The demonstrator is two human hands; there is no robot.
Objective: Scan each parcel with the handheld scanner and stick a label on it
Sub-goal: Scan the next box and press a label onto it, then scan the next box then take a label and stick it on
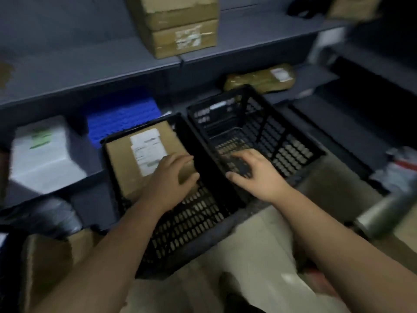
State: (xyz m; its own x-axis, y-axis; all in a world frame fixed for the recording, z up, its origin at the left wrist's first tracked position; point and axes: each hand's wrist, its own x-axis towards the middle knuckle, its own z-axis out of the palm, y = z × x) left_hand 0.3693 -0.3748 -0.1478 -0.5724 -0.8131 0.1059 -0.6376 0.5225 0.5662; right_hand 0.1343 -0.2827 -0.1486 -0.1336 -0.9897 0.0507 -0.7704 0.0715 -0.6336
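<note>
Dark grey metal shelves [90, 71] fill the whole back of the picture, flat and smooth. 2 black plastic crates sit side by side in the middle, both full of little holes like a net. The left crate [191, 222] holds the parcel [121, 159], a flat brown cardboard box lying at its far end. The right crate [293, 150] is tipped a bit.

2 brown cardboard boxes [178, 26] are stacked at the top middle. A white box [45, 159] sits on a shelf at the left, and a bumpy blue crate [121, 118] is just behind the parcel. A soft, lumpy brown packet [259, 80] lies at the upper right.

The left hand [171, 179] grips the near right corner of the parcel, fingers on top and thumb on the side. The right hand [255, 172] holds nothing. Its fingers are spread wide over the holey wall of the right crate.

A white paper label [147, 150] with blurry print is stuck on top of the parcel, just beside the left hand's fingers.
</note>
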